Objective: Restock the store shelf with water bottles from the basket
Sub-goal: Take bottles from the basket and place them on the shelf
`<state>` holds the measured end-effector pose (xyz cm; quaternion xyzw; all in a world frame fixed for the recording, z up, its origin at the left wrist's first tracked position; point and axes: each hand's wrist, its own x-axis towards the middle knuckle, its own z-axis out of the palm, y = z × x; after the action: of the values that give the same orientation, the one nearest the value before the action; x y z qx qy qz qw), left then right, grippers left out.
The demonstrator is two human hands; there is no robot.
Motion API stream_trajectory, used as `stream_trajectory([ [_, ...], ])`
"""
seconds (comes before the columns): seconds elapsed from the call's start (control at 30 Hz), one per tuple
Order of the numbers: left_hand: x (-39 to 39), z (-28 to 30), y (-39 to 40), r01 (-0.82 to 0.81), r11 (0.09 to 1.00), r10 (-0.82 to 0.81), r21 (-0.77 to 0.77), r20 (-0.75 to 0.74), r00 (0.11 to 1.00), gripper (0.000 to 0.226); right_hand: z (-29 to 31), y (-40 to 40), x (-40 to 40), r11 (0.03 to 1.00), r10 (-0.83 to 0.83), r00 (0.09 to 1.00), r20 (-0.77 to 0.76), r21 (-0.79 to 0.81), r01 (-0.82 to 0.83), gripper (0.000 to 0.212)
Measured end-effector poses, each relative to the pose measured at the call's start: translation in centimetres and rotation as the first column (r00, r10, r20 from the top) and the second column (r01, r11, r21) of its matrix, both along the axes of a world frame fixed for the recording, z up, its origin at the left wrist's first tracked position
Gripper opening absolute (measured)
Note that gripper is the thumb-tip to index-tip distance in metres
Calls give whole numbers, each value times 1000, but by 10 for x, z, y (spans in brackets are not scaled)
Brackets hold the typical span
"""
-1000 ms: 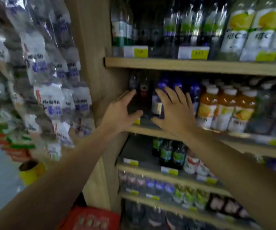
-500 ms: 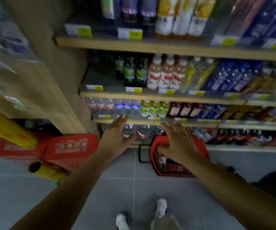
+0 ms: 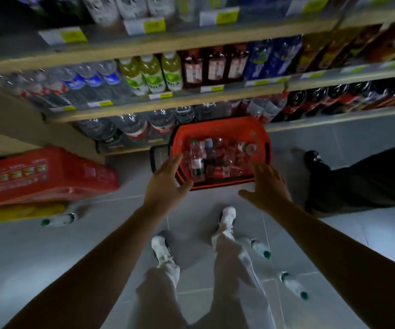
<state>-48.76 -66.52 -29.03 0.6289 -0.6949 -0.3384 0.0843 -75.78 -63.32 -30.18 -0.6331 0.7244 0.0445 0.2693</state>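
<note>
a: where are the water bottles [image 3: 197,160]?
b: piled in the red basket [image 3: 220,126], which sits on the floor against the bottom shelf [image 3: 334,116].
a: and the hands?
b: left hand [image 3: 168,180] over the basket's near left corner, right hand [image 3: 269,184] at its near right corner, fingers spread, holding nothing.

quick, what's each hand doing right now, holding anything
Left hand: open, fingers spread, holding nothing, above the red basket.
Right hand: open, fingers spread, holding nothing.
</note>
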Motion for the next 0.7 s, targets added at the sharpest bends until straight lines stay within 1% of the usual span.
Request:
stream_trajectory([
  [0.13,-46,-46,-27,-41,999,41,22,22,999,77,-54,-26,-38,997,23,999,36,75,-25,102],
  [0.27,-71,-100,-55,-86,995,84,57,41,996,76,-105,-62,-55,998,7,995,101,63,-13,96],
  [0.33,-78,-132,-70,-129,987,127,95,19,992,76,-134,-78,-60,998,-9,994,110,68,2,93],
  [0.4,-82,-168,-84,-172,978,173,116,4,985,78,-168,-91,-64,997,-11,994,108,76,3,91],
  [0.47,-84,-206,-98,-183,977,183,107,11,983,80,-205,-102,-67,997,2,996,87,83,-9,89],
  [0.6,-86,-288,-125,-201,974,200,107,19,980,80,-285,-122,-68,994,27,997,65,108,-34,94],
  [0.7,-87,-352,-146,-206,976,206,69,9,979,78,-339,-133,-69,993,32,998,47,113,-37,94],
])
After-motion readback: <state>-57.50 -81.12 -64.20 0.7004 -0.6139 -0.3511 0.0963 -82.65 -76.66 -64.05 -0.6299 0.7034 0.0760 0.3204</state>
